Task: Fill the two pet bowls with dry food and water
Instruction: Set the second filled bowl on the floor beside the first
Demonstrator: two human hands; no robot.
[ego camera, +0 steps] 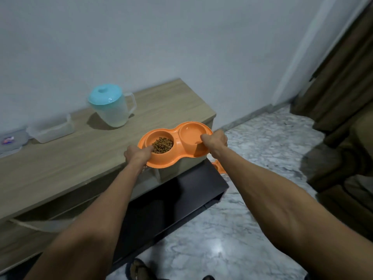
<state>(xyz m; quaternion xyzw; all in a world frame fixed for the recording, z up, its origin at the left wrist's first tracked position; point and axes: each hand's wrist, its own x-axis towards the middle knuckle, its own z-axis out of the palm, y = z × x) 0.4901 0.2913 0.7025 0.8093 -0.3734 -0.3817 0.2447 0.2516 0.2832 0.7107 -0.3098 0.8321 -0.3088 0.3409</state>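
An orange double pet bowl (177, 136) is held in the air over the right end of a wooden cabinet top (60, 164). Its left well holds brown dry food (162, 145). Its right well (189, 134) shows a pale, shiny surface that looks like water. My left hand (137, 154) grips the left end of the double bowl, thumb over the rim. My right hand (215, 141) grips the right end. A clear pitcher with a light blue lid (111, 106) stands on the cabinet top, behind and to the left of the bowl.
A clear plastic box (51, 129) and a grey lidded container (12, 141) sit at the cabinet's far left. A dark open door panel (177, 201) hangs below the cabinet edge. An orange object (219, 166) lies on the marble floor (252, 158). Brown furniture (343, 138) stands at right.
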